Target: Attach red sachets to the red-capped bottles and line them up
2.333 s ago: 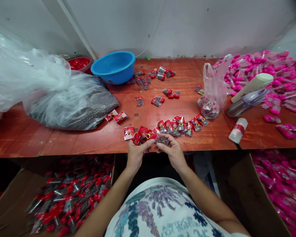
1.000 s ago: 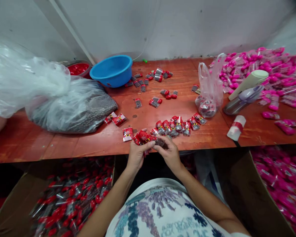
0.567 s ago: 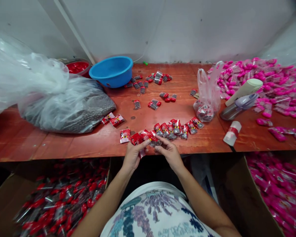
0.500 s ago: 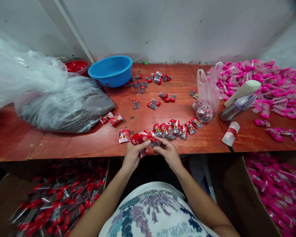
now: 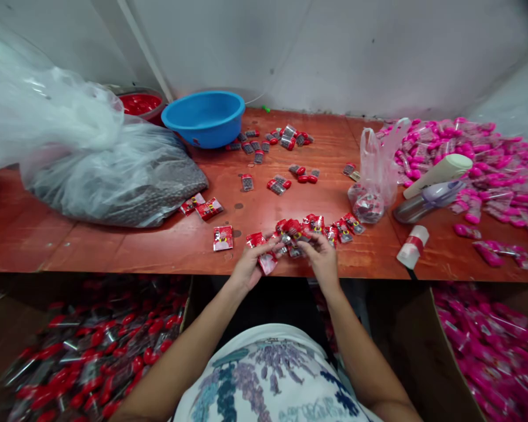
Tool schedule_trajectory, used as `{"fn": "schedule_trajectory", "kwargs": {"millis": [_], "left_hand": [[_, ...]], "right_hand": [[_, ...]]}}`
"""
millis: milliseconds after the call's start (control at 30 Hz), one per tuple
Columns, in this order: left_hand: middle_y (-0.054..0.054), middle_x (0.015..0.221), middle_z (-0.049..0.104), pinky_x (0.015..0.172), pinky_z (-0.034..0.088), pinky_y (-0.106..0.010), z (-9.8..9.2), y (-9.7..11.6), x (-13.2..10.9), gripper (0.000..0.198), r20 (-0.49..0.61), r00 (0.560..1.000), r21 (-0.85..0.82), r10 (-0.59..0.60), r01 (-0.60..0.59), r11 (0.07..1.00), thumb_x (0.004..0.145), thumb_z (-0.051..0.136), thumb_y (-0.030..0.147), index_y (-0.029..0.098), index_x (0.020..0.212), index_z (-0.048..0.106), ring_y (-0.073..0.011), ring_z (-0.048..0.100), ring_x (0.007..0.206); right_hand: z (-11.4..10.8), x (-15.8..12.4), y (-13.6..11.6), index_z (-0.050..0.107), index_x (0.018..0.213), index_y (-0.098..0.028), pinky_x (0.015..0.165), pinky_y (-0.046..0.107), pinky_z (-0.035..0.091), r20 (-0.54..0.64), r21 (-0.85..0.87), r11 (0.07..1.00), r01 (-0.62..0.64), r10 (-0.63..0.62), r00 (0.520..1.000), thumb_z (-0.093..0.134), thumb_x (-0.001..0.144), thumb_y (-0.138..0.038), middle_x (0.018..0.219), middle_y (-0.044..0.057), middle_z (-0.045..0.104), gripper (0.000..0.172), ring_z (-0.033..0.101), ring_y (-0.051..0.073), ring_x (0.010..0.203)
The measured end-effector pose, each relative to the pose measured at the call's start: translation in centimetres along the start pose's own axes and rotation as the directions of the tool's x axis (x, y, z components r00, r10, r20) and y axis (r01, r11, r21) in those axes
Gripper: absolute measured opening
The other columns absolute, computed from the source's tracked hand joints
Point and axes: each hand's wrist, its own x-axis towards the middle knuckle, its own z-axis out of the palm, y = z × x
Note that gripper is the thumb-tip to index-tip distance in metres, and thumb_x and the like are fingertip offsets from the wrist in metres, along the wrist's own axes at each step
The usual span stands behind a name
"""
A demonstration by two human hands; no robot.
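My left hand (image 5: 247, 266) is closed around red printed packets (image 5: 267, 262) at the table's front edge. The fingers of my right hand (image 5: 323, 259) are bent together at a small red-topped packet with dark contents (image 5: 295, 249), just right of the left hand. Both hands' fingertips are close together, partly hiding what lies between them. Behind and right of my right hand runs a row of filled red packets (image 5: 344, 232). A flat red and white packet (image 5: 223, 238) lies left of my left hand.
A blue basin (image 5: 202, 120), a clear bag of dark pieces (image 5: 127, 187) and loose red-capped containers (image 5: 277, 185) are on the table. At right are a small plastic bag (image 5: 372, 176), a bottle (image 5: 426, 193) and a pink pile (image 5: 475, 152). Boxes of red (image 5: 97, 351) and pink items (image 5: 497, 340) stand below.
Both hands have moved slightly right, to the near end of the packet row. The packet at my right fingers is now beside the row, and more of the left hand's packets show.
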Motion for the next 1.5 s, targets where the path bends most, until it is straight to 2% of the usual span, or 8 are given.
{"fn": "schedule_trajectory", "kwargs": {"millis": [133, 333, 633, 867, 1000, 1100, 1233, 1500], "left_hand": [[-0.017, 0.118, 0.065, 0.087, 0.054, -0.042, -0.7, 0.5, 0.5, 0.048, 0.017, 1.0, -0.099, 0.003, -0.001, 0.995, 0.07, 0.06, -0.003, 0.013, 0.115, 0.056, -0.0283, 0.063, 0.109], [-0.01, 0.1, 0.072, 0.083, 0.055, -0.035, -0.8, 0.9, 1.0, 0.044, -0.025, 0.994, -0.083, 0.107, -0.109, 0.991, 0.07, 0.068, 0.003, 0.016, 0.111, 0.058, -0.0225, 0.069, 0.094], [-0.004, 0.073, 0.072, 0.063, 0.056, -0.025, -2.5, 3.1, 1.7, 0.025, -0.283, 0.915, -0.127, 0.286, -0.331, 0.935, 0.056, 0.079, 0.005, 0.012, 0.077, 0.067, -0.0163, 0.069, 0.065], [-0.002, 0.069, 0.07, 0.065, 0.055, -0.024, -3.5, 5.3, 2.2, 0.022, -0.266, 0.908, -0.194, 0.324, -0.38, 0.904, 0.055, 0.08, 0.008, 0.012, 0.072, 0.066, -0.0134, 0.066, 0.062], [-0.004, 0.072, 0.071, 0.066, 0.056, -0.027, -4.2, 6.3, 2.6, 0.02, -0.277, 0.904, -0.209, 0.326, -0.388, 0.898, 0.057, 0.079, 0.007, 0.011, 0.072, 0.067, -0.0149, 0.067, 0.064], [-0.005, 0.07, 0.071, 0.063, 0.057, -0.029, -4.9, 7.0, 2.7, 0.021, -0.342, 0.894, -0.21, 0.289, -0.372, 0.904, 0.055, 0.078, 0.004, 0.01, 0.073, 0.067, -0.0153, 0.066, 0.061], [-0.003, 0.065, 0.069, 0.059, 0.056, -0.029, -5.7, 7.6, 2.3, 0.023, -0.369, 0.889, -0.209, 0.271, -0.364, 0.908, 0.053, 0.079, 0.004, 0.01, 0.07, 0.065, -0.0145, 0.064, 0.057], [-0.004, 0.073, 0.069, 0.054, 0.055, -0.028, -6.3, 7.8, 1.6, 0.014, -0.319, 0.935, -0.28, 0.155, -0.25, 0.927, 0.064, 0.077, 0.01, 0.011, 0.074, 0.066, -0.0135, 0.063, 0.056]], "right_hand": [[-0.6, 0.5, -0.7, 0.064, 0.114, -0.021, 0.08, 0.035, 0.049, -0.182, -0.384, 0.902, 0.197, -0.283, 0.942, 0.062, 0.08, -0.043, 0.112, 0.009, 0.055, 0.041, 0.059, 0.02, 0.089], [4.8, -1.4, -1.9, 0.061, 0.116, -0.025, 0.078, 0.029, 0.05, 0.252, -0.116, 0.954, 0.277, -0.241, 0.937, 0.057, 0.085, -0.031, 0.1, 0.004, 0.065, 0.031, 0.062, 0.017, 0.086], [9.1, 1.7, -3.9, 0.061, 0.109, -0.024, 0.071, 0.028, 0.046, 0.399, -0.264, 0.884, 0.386, -0.264, 0.878, 0.049, 0.09, -0.024, 0.09, 0.003, 0.069, 0.023, 0.064, 0.018, 0.079], [11.1, 3.6, -5.9, 0.065, 0.086, -0.022, 0.073, 0.024, 0.044, 0.523, -0.351, 0.729, 0.587, -0.368, 0.769, 0.052, 0.091, -0.031, 0.087, 0.003, 0.062, 0.017, 0.059, 0.015, 0.079], [12.1, 6.4, -6.7, 0.067, 0.088, -0.022, 0.072, 0.022, 0.044, 0.659, -0.425, 0.653, 0.627, -0.251, 0.709, 0.045, 0.095, -0.036, 0.087, 0.002, 0.063, 0.027, 0.059, 0.013, 0.079], [12.5, 10.1, -7.0, 0.065, 0.106, -0.023, 0.079, 0.022, 0.043, 0.618, -0.653, 0.477, 0.588, -0.114, 0.778, 0.038, 0.098, -0.035, 0.102, 0.004, 0.065, 0.031, 0.059, 0.015, 0.093], [12.6, 14.4, -6.4, 0.055, 0.121, -0.006, 0.087, 0.036, 0.04, 0.469, -0.822, 0.331, 0.464, -0.069, 0.88, 0.044, 0.094, -0.023, 0.121, 0.024, 0.055, 0.033, 0.053, 0.027, 0.107], [14.1, 11.4, -3.6, 0.057, 0.114, -0.009, 0.081, 0.03, 0.041, 0.594, -0.773, 0.279, 0.57, 0.002, 0.804, 0.037, 0.091, -0.01, 0.102, 0.017, 0.063, 0.031, 0.057, 0.022, 0.092]]}}
